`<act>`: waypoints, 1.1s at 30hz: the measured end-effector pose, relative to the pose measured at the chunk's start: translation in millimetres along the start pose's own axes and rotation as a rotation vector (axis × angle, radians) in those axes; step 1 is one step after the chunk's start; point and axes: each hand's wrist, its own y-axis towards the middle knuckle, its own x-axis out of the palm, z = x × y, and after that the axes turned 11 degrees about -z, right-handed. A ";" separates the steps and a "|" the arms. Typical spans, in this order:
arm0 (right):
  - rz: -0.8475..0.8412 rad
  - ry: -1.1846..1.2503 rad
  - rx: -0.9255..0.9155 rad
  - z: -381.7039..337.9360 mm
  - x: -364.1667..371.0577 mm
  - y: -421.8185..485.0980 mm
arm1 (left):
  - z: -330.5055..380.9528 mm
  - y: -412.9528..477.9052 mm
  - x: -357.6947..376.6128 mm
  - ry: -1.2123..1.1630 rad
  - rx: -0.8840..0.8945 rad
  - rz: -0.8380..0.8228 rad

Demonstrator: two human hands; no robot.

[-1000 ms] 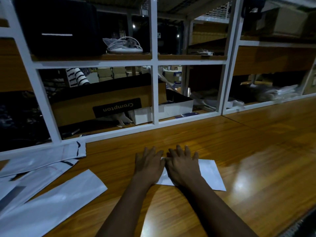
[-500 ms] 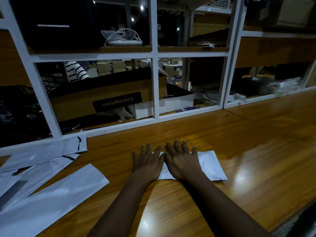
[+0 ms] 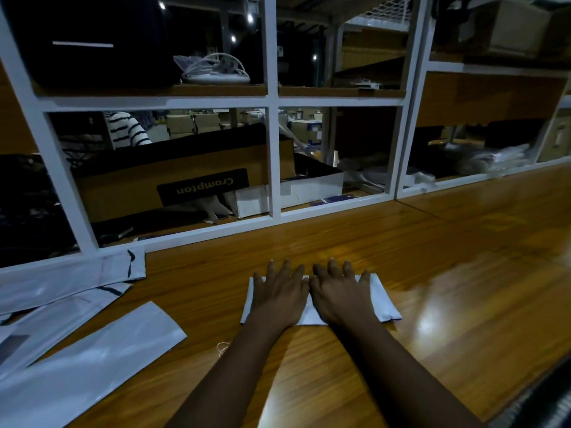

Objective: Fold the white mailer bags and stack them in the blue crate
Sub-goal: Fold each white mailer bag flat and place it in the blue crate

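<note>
So since half a second ago the left hand (image 3: 279, 291) has slid over: it was on bare wood beside the bag, and now it sits right on the folded white bag (image 3: 381, 299), with a thin strip of white showing past its little finger. The right hand (image 3: 338, 293) is on the bag too, same as before. Both hands are flat, palms down, fingers straight and a bit spread, pressing the bag onto the wooden table (image 3: 463, 288), thumbs nearly touching in the middle. The bag lies about mid-table in front of me, with its right end sticking out past the right hand. A little scrap of string (image 3: 222, 347) lies on the wood just beside the left forearm. Over on the left are the unfolded bags (image 3: 92, 359), a few long white ones overlapping. Behind everything is the white shelf frame (image 3: 273, 149), with a brown cardboard box (image 3: 139, 193) marked Crompton upside down, a white box (image 3: 309, 188) beside it, and a coiled white cable (image 3: 216, 69) one shelf up.
</note>
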 end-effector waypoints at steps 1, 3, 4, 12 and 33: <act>0.032 -0.005 -0.006 0.4 0.3 0.3 | -0.2 0.6 -0.3 -0.008 -0.003 -0.004; 0.065 0.004 -0.011 2.2 2.2 -0.7 | 1.1 -0.3 -2.0 -0.008 0.006 -0.017; 0.044 -0.002 -0.008 2.8 0.8 -1.3 | 1.2 -1.1 -3.4 -0.009 0.012 -0.026; 0.045 0.065 0.010 5.8 -8.5 -3.3 | 4.2 -7.0 -7.3 -0.080 -0.008 0.041; -0.044 0.026 0.067 32.4 -9.5 -13.2 | 37.1 1.9 -6.9 -0.047 0.089 0.050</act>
